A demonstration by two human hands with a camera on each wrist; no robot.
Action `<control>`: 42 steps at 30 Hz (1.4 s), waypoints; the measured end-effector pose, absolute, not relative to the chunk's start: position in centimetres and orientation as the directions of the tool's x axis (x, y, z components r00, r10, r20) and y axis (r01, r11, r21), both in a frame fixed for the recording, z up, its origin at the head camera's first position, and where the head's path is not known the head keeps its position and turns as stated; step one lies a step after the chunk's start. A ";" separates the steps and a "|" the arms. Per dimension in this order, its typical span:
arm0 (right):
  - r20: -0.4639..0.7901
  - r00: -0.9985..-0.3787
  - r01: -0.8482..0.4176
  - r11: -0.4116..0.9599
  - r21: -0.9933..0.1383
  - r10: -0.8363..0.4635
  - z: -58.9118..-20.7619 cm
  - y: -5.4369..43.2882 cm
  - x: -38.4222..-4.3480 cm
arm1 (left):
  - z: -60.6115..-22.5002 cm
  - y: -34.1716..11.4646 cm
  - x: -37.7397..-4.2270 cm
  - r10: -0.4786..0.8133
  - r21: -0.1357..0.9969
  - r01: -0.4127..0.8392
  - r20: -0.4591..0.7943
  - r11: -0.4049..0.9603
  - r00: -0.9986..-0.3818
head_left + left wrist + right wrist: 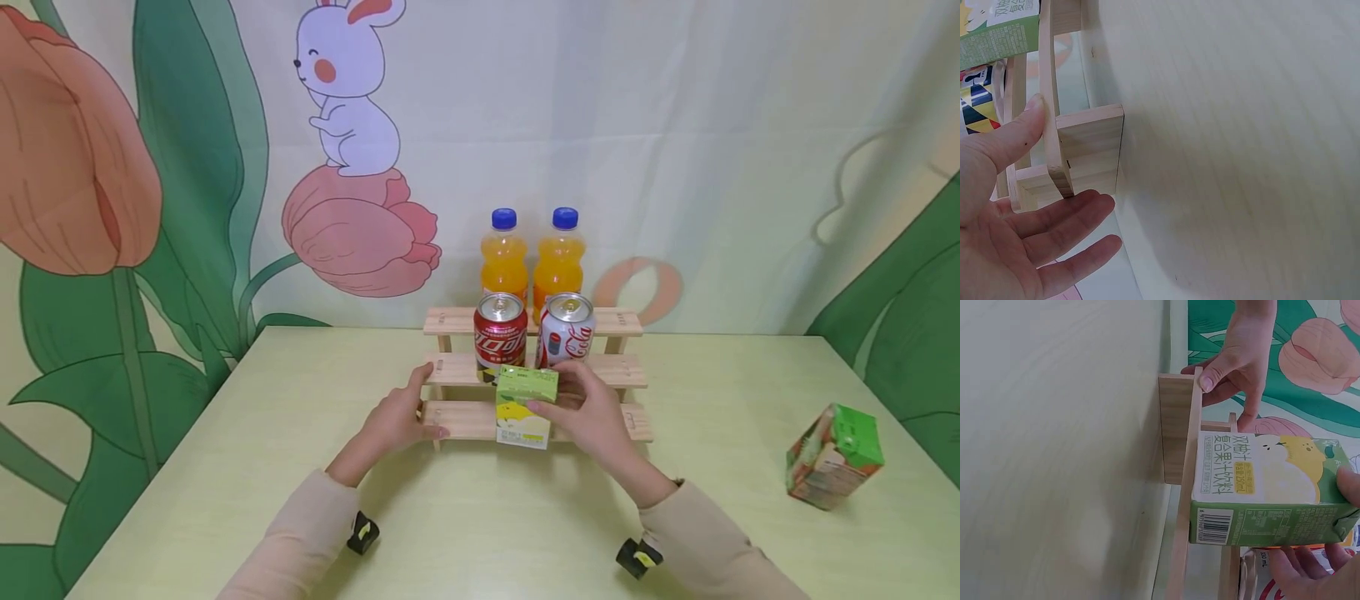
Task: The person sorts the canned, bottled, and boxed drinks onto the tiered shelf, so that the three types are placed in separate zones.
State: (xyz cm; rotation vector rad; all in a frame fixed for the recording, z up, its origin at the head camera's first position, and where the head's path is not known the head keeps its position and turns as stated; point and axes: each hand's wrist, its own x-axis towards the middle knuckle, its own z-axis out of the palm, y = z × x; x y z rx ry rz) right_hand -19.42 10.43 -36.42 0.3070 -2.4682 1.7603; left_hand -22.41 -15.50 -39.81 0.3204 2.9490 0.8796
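Note:
My right hand (596, 421) holds a green and white juice carton (523, 408) upright at the front of the small three-step wooden rack (457, 419), thumb and fingers on its sides. In the right wrist view the carton's base (1215, 526) is right at the bottom shelf's front edge. My left hand (393, 417) holds the rack's left end; its thumb (1025, 128) presses the shelf edge while the fingers reach around the end. Behind the carton, a red cola can (500, 333) and a white cola can (572, 329) stand on the middle step.
Two orange drink bottles (504, 260) with blue caps stand behind the cans, at the top step. Over on the right of the table (247, 467) is another carton, green-topped with reddish sides (836, 458). A printed curtain (600, 125) hangs behind the rack.

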 end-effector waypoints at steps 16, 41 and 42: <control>0.261 -0.964 -0.257 0.408 -0.876 -0.045 -37.1 10.3 -19.1 | -39.9 -15.6 -22.5 0.228 0.546 0.201 0.018 0.813 -0.973; 0.327 -0.944 -0.321 0.342 -0.883 -0.040 -37.5 7.4 -20.3 | -39.6 -15.4 -22.4 0.215 0.552 0.182 0.005 0.814 -0.977; 0.330 -0.943 -0.323 0.340 -0.883 -0.040 -37.5 7.4 -20.3 | -39.6 -15.4 -22.4 0.215 0.550 0.182 0.005 0.815 -0.977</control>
